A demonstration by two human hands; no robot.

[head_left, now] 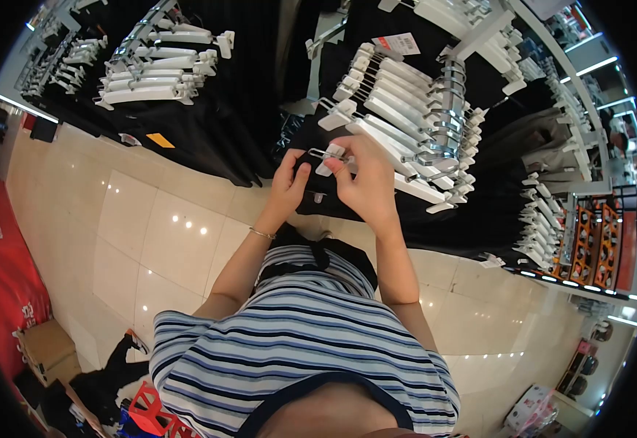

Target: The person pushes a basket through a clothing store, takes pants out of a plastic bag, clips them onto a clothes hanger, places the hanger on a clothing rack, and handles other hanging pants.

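Note:
My right hand [367, 179] pinches the white clip [332, 158] at the near end of a clip hanger. A bent wire loop sticks out of this clip toward my left hand. Thumb and fingers of my left hand [288, 186] are closed at the edge of a black garment [312, 182], just left of the clip. Right above my hands, a row of white clip hangers [398, 98] with metal hooks hangs from a rail, bearing black clothes. The garment's lower part is hidden by my hands and body.
More white hangers [154, 77] with black clothes hang at the upper left, and others [545, 223] at the right. A white paper tag [398, 44] sits above the row. Behind me are a red cover [4, 255], a cardboard box [50, 349] and a red crate [150, 409].

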